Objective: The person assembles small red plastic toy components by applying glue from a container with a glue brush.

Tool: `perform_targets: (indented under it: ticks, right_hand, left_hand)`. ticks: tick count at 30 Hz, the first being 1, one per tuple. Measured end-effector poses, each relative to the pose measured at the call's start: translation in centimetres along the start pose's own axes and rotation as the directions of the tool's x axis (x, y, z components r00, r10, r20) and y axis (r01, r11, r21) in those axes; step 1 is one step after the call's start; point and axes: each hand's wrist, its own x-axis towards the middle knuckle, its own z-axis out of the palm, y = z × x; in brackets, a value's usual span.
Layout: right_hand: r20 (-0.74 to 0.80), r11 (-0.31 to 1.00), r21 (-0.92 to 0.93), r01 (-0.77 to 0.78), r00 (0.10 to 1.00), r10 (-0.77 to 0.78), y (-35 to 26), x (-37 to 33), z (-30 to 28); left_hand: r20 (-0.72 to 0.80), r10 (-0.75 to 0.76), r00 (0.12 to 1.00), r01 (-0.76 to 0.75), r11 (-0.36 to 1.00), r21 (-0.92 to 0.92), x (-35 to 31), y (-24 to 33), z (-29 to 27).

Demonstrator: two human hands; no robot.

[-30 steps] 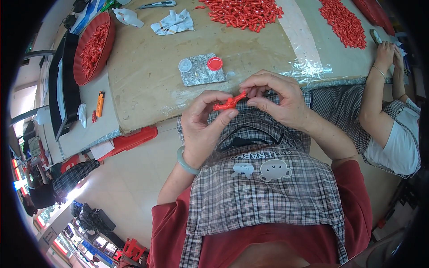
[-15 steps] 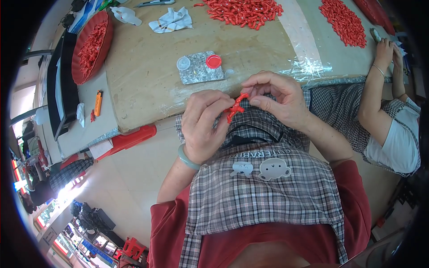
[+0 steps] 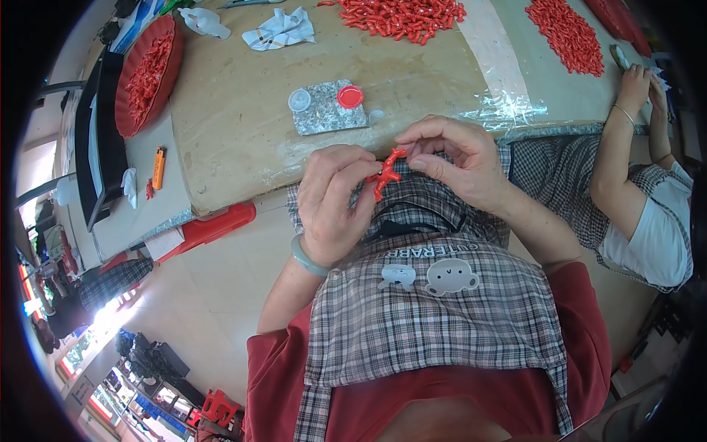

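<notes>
My left hand [image 3: 335, 195] pinches a small red branching piece, shaped like a little figure with stubby limbs [image 3: 388, 174], between thumb and fingers in front of the table edge. My right hand [image 3: 464, 166] curves beside the upper end of the piece. Its thumb and forefinger stand apart, and I see no firm grip; whether a fingertip touches the piece is hard to tell. Beyond my hands lies a speckled grey stone block [image 3: 330, 118] bearing a round red cap [image 3: 350, 96] and a round whitish cap [image 3: 300, 100].
Heaped red pieces [image 3: 401, 16] lie at the far side, with another heap [image 3: 565, 37] far right. A red basin [image 3: 177, 70] holds more at left, near an orange lighter [image 3: 159, 168]. A crumpled tissue [image 3: 280, 29] lies beyond. A co-worker's hands [image 3: 639, 85] work at right.
The red piece has turned slightly more upright in my left hand, and its upper end is a little farther from my right thumb. My hands have otherwise barely moved.
</notes>
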Motion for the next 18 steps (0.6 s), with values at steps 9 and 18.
perform_targets:
  ticks: [9, 18]
  right_hand:
    - [0.004, 0.998, -0.053, 0.025, 1.0, -0.024, 0.04, 0.15, 0.01]
    - [0.011, 0.998, -0.035, 0.043, 0.999, -0.043, -0.03, 0.13, -0.03]
  left_hand:
    - [0.005, 0.002, 1.0, -0.001, 1.0, -0.006, -0.02, -0.03, 0.01]
    - [0.009, 0.095, 0.995, -0.095, 0.994, 0.05, 0.05, -0.22, 0.1]
